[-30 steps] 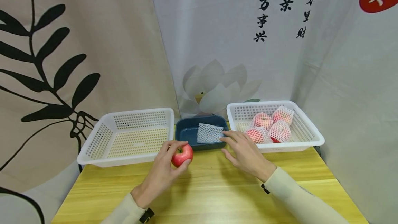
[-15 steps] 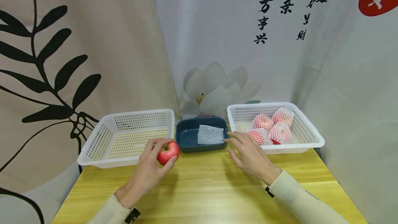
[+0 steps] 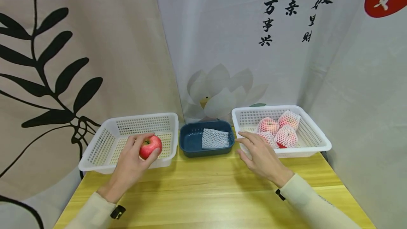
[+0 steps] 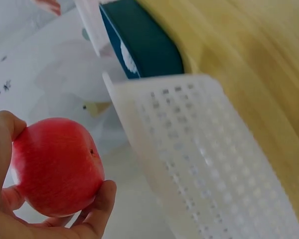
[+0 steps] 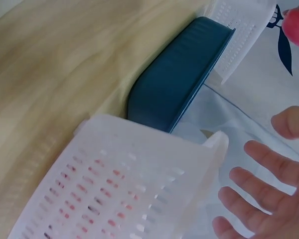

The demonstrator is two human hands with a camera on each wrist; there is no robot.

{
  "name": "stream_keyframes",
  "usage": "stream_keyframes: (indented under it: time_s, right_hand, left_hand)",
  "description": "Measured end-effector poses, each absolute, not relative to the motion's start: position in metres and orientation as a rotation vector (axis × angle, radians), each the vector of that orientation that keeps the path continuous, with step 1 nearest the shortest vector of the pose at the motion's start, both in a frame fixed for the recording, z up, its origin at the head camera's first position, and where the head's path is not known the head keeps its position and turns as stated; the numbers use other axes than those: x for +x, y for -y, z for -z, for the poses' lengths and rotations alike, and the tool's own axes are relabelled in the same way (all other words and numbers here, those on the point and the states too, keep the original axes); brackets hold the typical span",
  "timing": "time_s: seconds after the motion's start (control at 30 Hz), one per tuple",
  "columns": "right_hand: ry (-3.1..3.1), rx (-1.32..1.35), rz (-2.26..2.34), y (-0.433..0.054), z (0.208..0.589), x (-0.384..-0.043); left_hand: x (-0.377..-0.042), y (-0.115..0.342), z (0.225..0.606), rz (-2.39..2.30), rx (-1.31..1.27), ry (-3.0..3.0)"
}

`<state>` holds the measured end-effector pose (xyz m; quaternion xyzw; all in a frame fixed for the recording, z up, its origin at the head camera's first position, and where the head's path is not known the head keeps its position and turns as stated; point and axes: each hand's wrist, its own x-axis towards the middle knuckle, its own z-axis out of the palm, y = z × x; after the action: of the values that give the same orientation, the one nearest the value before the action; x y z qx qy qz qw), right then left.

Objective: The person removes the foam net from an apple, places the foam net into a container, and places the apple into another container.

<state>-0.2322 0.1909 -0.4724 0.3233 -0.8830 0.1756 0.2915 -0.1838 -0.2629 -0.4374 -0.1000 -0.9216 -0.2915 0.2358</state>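
1. My left hand [image 3: 131,153] has swung leftward over the last second: the bare, round red apple [image 3: 151,147] was in front of the tray and now hangs over the left-hand white perforated plastic basket [image 3: 143,123].
2. My thumb and fingers are curled around the apple, spread only to its width; the left wrist view shows it clear of the basket's rim, not set down.
3. My right hand [image 3: 262,160] has drifted slightly right, to the near-left corner of the right-hand white perforated plastic basket [image 3: 308,137]. Its fingers are loosely spread and hold nothing; I can't tell whether they touch the rim.
4. The white foam net sleeve [image 3: 215,139] has stayed in the dark blue rectangular tray [image 3: 192,137], and the netted apples [image 3: 287,137] remain in the right-hand basket.
5. To my judgement, this apple's carry is nearly through, with the release not yet made.
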Motion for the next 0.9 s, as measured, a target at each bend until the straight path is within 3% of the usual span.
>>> stream_keyframes:
  time_s: [0.9]
  right_hand:
    - [2.362,0.812,-0.482,-0.224,0.475,-0.237]
  left_hand:
    - [-0.254,0.337,0.424,0.698,-0.049,2.838]
